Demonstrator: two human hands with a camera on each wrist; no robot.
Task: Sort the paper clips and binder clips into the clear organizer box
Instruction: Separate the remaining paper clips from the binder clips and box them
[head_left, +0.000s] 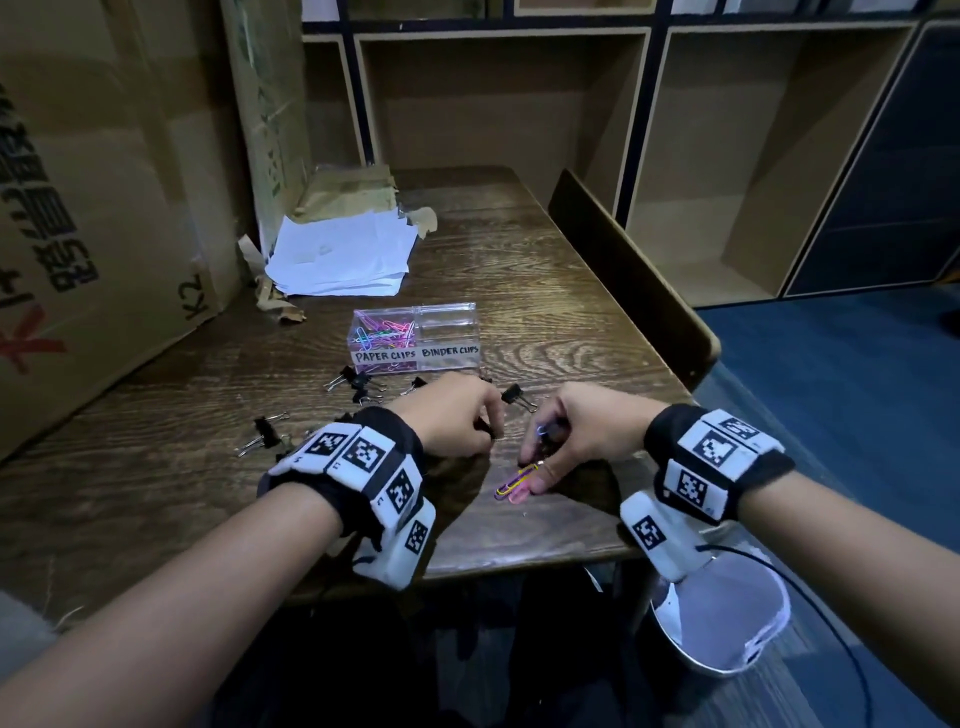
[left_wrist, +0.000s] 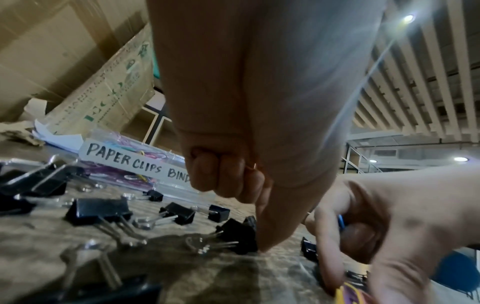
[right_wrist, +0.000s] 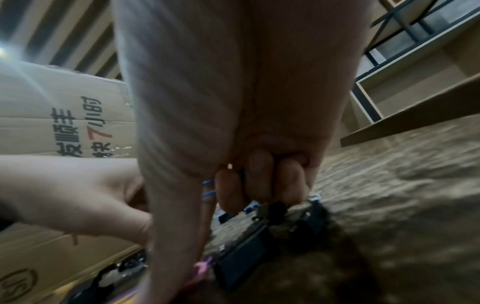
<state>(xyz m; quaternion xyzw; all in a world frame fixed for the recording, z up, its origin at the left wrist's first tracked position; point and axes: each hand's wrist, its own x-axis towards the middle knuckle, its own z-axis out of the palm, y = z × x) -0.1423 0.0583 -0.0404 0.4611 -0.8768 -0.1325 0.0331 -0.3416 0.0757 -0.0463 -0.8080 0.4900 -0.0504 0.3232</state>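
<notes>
Paper clips (head_left: 516, 482) lie on our table (head_left: 571, 312), near the organizer box (head_left: 415, 338); our right hand (head_left: 576, 431) pinches them, fingers curled; our left hand (head_left: 457, 421), fingers curled, pinches a binder clip (left_wrist: 239, 236).

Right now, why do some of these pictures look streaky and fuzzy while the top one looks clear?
Head view: dim but sharp, the organizer box labels readable, edges bowed by the wide lens. Left wrist view: a ceiling lamp throws a flare streak across the left hand; nearest binder clips are soft. Right wrist view: blurred throughout, the right hand fills it, with glare at the upper left.
</notes>
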